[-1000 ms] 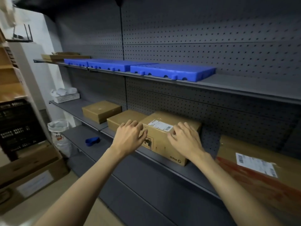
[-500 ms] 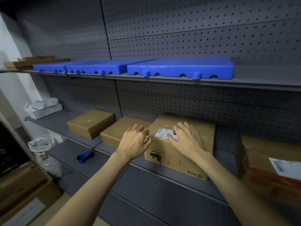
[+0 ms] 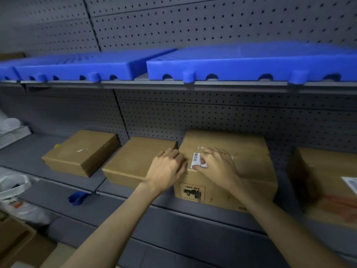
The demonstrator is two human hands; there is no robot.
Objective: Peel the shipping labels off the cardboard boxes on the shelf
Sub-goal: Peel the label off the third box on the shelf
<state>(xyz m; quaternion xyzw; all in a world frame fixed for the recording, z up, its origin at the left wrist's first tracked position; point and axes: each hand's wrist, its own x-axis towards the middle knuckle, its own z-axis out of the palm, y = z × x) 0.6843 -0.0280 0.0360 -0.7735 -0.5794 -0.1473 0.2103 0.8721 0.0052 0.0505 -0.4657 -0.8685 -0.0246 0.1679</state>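
A tall cardboard box [image 3: 249, 151] stands on the middle shelf [image 3: 63, 192], with a UN 3481 mark on its front face. A white shipping label [image 3: 196, 160] with a barcode lies on its top near the left front corner, partly lifted. My right hand [image 3: 216, 167] pinches the label's lower edge with thumb and fingers. My left hand [image 3: 167, 169] rests with curled fingers against the box's top left edge, bracing it. A large box [image 3: 328, 182] at the far right carries another white label [image 3: 350, 182].
Two flat cardboard boxes [image 3: 83, 149] [image 3: 139, 159] sit left of the tall one. Blue plastic pallets [image 3: 241, 62] lie on the shelf above. A blue object [image 3: 77, 198] lies on the lower shelf. A white bin bag [image 3: 11, 186] stands at left.
The view has moved closer and to the right. My right hand has slid to the label's corner and pinched it, lifting its edge. My left hand stays against the box's left edge.
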